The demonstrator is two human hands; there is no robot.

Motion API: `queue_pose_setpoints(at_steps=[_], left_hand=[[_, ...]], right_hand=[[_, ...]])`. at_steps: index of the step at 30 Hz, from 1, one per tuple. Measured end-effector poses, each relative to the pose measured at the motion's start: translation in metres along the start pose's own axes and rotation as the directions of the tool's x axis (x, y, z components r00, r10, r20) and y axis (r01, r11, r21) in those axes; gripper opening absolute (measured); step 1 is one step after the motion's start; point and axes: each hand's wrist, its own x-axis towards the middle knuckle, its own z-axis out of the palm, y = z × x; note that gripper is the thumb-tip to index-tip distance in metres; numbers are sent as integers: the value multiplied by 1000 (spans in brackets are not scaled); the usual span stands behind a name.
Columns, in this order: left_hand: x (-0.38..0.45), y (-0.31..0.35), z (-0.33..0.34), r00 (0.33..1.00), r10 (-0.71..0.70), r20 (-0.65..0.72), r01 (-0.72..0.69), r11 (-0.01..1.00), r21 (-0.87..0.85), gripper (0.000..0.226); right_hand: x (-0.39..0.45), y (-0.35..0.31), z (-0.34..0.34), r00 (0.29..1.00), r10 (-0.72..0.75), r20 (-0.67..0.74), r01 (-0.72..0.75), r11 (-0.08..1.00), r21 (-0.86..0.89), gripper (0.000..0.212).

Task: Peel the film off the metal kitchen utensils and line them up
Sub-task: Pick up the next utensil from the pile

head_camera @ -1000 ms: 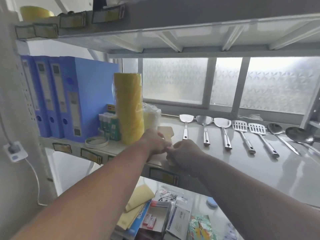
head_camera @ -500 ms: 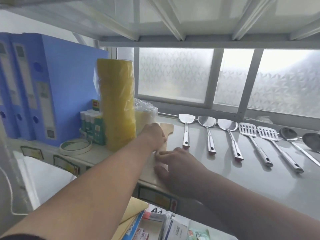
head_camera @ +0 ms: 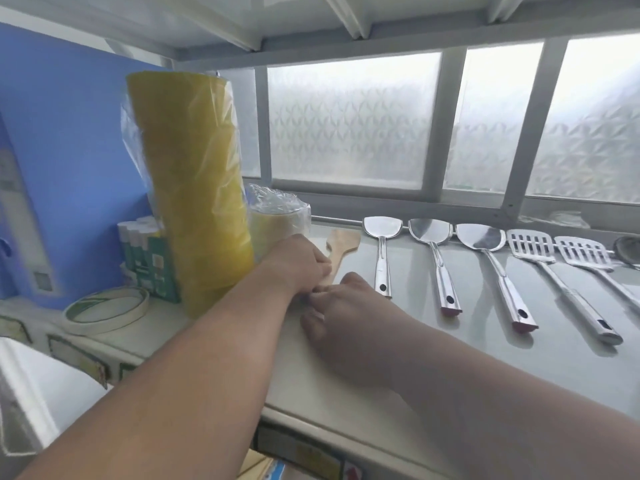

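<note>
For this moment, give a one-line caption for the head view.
Both hands, left and right, meet over a wooden spatula beside lined-up metal utensils.

Yellow tape stack (head_camera: 194, 188), blue binder (head_camera: 69, 161), patterned frosted window (head_camera: 349, 119).

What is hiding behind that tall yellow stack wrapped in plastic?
Behind the yellow stack a blue binder stands at its left, and frosted window glass shows at its right. A smaller plastic-wrapped roll sits beside it. Whatever stands directly behind it is covered.
</note>
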Motion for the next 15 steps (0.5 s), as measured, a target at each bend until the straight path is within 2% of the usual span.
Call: queue_pose_setpoints(at_steps=[2, 5, 7, 9, 11, 12, 15], left_hand=[[-3, 2, 0, 1000, 0, -3, 0, 1000, 20, 18], [-10, 4, 1, 997, -6, -81, 6, 1000, 2, 20], [-21, 12, -1, 980, 9, -199, -19, 999, -51, 25], [-36, 30, -6, 967, 74, -245, -95, 993, -74, 26], [-48, 56, -12, 972, 153, -180, -163, 986, -45, 25], [-52, 68, -11, 979, 165, -119, -172, 984, -46, 27], [-56, 88, 6, 989, 143, 37, -141, 988, -62, 49]], right_hand=[[-3, 1, 3, 1000, -16, -25, 16, 1000, 16, 31], [-15, 9, -12, 984, 170, -49, -154, 958, 242, 31], [-26, 25, -35, 928, 334, -165, -274, 912, 306, 29], [-38, 53, -58, 831, 469, -299, -393, 875, 281, 22], [-47, 80, -70, 740, 580, -340, -500, 813, 297, 20], [-49, 89, -69, 723, 618, -310, -532, 784, 321, 20], [-47, 97, -52, 739, 649, -183, -591, 754, 288, 19]])
